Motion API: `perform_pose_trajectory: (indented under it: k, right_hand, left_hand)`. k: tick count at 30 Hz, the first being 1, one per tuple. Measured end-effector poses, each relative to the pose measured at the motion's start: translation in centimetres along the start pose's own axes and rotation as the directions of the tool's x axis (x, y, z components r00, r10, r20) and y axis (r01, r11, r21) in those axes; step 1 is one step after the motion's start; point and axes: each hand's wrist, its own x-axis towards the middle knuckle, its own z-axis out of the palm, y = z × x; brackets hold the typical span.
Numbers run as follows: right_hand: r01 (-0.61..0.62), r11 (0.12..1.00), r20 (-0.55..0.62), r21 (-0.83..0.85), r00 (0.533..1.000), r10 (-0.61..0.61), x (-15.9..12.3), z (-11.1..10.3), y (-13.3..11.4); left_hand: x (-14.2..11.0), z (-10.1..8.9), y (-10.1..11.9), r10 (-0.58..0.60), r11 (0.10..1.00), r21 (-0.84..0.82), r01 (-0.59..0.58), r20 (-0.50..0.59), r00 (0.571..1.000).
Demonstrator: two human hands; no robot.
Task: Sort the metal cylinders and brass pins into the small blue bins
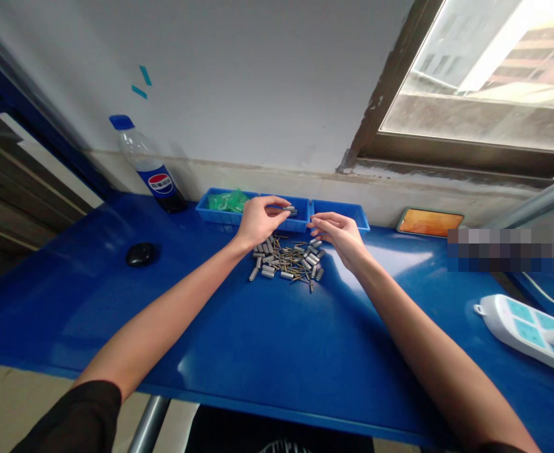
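Observation:
My left hand (257, 221) is over the front of the middle blue bin (300, 225), its thumb and index finger pinched around a small grey metal cylinder (287, 208). Close to the right-hand blue bin (340, 207), my right hand (340, 234) has its fingertips drawn together; whatever they hold, if anything, is too small to make out. Below both hands lies a loose pile of short metal cylinders (286, 275) mixed with thin brass-coloured pins (289, 258). More grey metal pieces show inside the middle bin, partly hidden by my left hand.
Green plastic packets (230, 201) fill the left blue bin (211, 216). A cola bottle (158, 179) and a black mouse (140, 254) are to the left. A phone (430, 222) leans on the wall; a white power strip (517, 324) lies right on the blue table (258, 352).

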Motion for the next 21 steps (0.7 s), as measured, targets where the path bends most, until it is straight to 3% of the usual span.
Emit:
perform_pose_trajectory:
  k: [5,8,11,13,21]
  right_hand:
    - [-0.016,0.999,-0.055,0.033,0.998,0.018,0.2,-0.2,-0.1]
    - [-0.02,0.998,-0.105,0.053,0.994,0.026,0.4,-0.3,-0.1]
    - [-0.024,0.998,-0.139,0.062,0.99,0.032,0.5,-0.4,-0.1]
    - [-0.023,0.997,-0.144,0.069,0.989,0.033,0.5,-0.4,-0.2]
    - [-0.029,0.998,-0.149,0.063,0.988,0.038,0.4,-0.2,-0.5]
  left_hand:
    - [-0.3,0.1,0.5,0.079,0.985,0.154,-0.08,0.01,0.997]
    - [-0.8,0.5,0.9,0.167,0.937,0.267,-0.225,0.223,0.96]
    - [-1.3,1.1,0.5,0.178,0.872,0.337,-0.356,0.46,0.87]
    - [-1.5,1.5,0.1,0.146,0.834,0.381,-0.399,0.545,0.826]
    - [-1.8,1.8,-0.4,0.102,0.771,0.449,-0.452,0.613,0.783]
